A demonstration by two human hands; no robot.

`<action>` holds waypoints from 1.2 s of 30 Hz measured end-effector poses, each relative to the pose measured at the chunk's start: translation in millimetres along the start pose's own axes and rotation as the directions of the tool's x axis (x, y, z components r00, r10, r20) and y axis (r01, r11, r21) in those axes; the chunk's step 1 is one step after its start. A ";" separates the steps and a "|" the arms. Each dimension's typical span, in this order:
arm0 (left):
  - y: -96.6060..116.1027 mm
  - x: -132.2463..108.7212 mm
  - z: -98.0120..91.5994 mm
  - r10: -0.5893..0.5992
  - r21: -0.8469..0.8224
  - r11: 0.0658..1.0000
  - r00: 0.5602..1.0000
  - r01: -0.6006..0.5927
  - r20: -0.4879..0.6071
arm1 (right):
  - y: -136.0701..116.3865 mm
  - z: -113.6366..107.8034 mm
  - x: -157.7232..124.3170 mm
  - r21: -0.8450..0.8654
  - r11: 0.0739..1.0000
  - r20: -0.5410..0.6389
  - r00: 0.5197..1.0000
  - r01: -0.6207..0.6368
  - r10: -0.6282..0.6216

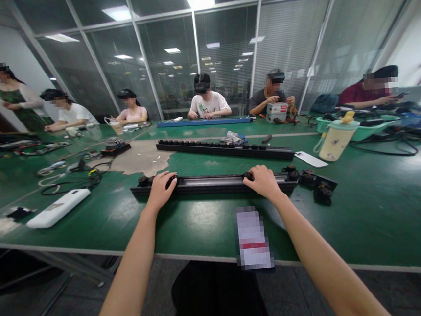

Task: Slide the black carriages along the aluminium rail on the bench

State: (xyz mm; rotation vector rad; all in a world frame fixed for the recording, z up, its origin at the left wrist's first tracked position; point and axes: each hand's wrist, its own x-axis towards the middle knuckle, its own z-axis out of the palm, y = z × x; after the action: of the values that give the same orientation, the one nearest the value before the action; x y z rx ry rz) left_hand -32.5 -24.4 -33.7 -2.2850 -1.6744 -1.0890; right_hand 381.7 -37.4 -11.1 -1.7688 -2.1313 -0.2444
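Note:
A long black rail (212,183) lies across the green table (366,213) in front of me. My left hand (160,189) is curled over its left part, fingers closed on the rail beside a small black knob (143,181). My right hand (262,180) grips the rail further right, fingers wrapped over its top near another black knob. Loose black parts (318,184) lie at the rail's right end.
A second black rail with knobs (224,148) lies behind, a blue rail (203,122) further back. A white power bank (58,208) and cables sit left; a cream bottle (336,139) and white phone (311,159) right. Several people with headsets sit around the far side.

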 end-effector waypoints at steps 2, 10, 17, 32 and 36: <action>0.3 0.1 0.0 0.001 0.004 1.000 1.000 -0.001 0.001 | 0.1 1.0 -0.1 0.006 1.000 0.005 1.000 0.008 -0.008; 2.5 0.8 -1.6 0.000 0.002 1.000 1.000 0.000 0.007 | 2.2 4.5 2.2 0.031 1.000 0.016 1.000 0.000 0.000; 2.3 0.3 -1.8 -0.017 0.001 1.000 1.000 0.017 0.011 | -1.4 1.0 1.0 0.025 1.000 0.025 1.000 -0.005 0.004; 2.0 0.8 -2.0 -0.009 0.009 1.000 1.000 0.009 0.014 | 4.2 -1.2 2.0 0.026 0.998 0.031 0.998 -0.063 0.062; 1.4 0.8 -1.4 0.001 0.010 1.000 1.000 -0.002 0.007 | 3.9 -1.7 1.8 0.020 0.998 0.026 0.998 -0.063 0.062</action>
State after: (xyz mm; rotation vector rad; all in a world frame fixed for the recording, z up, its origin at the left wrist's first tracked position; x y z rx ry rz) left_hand -31.8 -25.0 -31.8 -2.2861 -1.6764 -1.0716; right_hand 385.5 -35.6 -9.2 -1.8326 -2.0844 -0.1844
